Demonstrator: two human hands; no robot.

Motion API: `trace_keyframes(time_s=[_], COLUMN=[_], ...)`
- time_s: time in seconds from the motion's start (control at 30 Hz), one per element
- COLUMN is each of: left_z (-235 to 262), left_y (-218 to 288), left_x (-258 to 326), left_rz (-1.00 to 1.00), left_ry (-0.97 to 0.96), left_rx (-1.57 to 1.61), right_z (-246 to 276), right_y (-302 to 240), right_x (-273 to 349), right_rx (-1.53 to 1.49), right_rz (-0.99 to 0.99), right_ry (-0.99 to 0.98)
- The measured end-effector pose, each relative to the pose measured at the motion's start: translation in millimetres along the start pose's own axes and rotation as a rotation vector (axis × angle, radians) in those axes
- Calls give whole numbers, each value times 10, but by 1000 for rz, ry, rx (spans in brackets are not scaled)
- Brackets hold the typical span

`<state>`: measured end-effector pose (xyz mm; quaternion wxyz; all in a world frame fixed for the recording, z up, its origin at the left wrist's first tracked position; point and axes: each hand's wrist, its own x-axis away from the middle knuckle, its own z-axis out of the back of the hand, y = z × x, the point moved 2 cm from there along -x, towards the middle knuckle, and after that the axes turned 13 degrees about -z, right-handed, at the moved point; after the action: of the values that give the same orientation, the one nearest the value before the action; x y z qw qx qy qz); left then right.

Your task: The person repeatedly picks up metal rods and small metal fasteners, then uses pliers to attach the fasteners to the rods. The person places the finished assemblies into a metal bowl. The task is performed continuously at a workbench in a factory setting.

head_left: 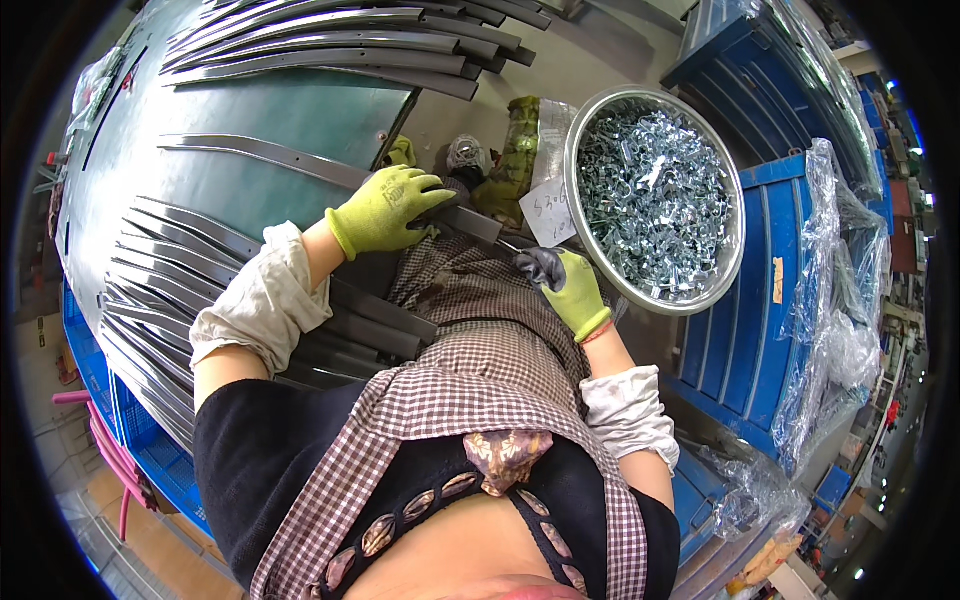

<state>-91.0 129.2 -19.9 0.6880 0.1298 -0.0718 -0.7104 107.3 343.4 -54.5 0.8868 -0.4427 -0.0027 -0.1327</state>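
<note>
A long dark grey strip [270, 152] with small holes runs across the green tabletop and past its edge above my lap. My left hand [388, 212], in a yellow-green glove, is closed around it near its near end [472, 223]. Just right of that end is my right hand [572, 288], gloved with dark fingertips, its thumb and fingers pinched together. A small shiny metal piece [510, 245] shows between those fingertips and the strip; its exact shape is too small to tell. Close by on the right stands a round metal basin [735, 235] full of small shiny metal clips [655, 195].
More dark strips lie in a pile [160, 290] beside my left arm and in another stack [350, 45] at the table's far side. Blue crates [760, 310] with clear plastic wrap [825, 300] stand right of the basin. A marked white card [547, 212] sits against its left side.
</note>
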Motion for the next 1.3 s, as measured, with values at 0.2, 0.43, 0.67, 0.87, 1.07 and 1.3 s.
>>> trace_keyframes(time_s=[0.2, 0.43, 0.67, 0.87, 1.07, 1.3], left_z=[8, 59, 30, 67, 47, 248], left_y=[13, 3, 8, -8, 52, 353], left_x=[0, -33, -23, -41, -38, 159], left_rz=[3, 29, 26, 12, -38, 82], left_ry=[1, -27, -18, -35, -8, -124], left_rx=[17, 58, 61, 61, 104, 240], right_z=[-4, 22, 44, -106, 146, 1073], right_y=[-71, -9, -82, -437, -329, 415], right_x=[-37, 9, -30, -109, 48, -251], right_rx=[82, 39, 17, 525, 393, 364], right_rz=[1, 16, -20, 192, 169, -339], right_ry=[13, 65, -9, 170, 69, 469])
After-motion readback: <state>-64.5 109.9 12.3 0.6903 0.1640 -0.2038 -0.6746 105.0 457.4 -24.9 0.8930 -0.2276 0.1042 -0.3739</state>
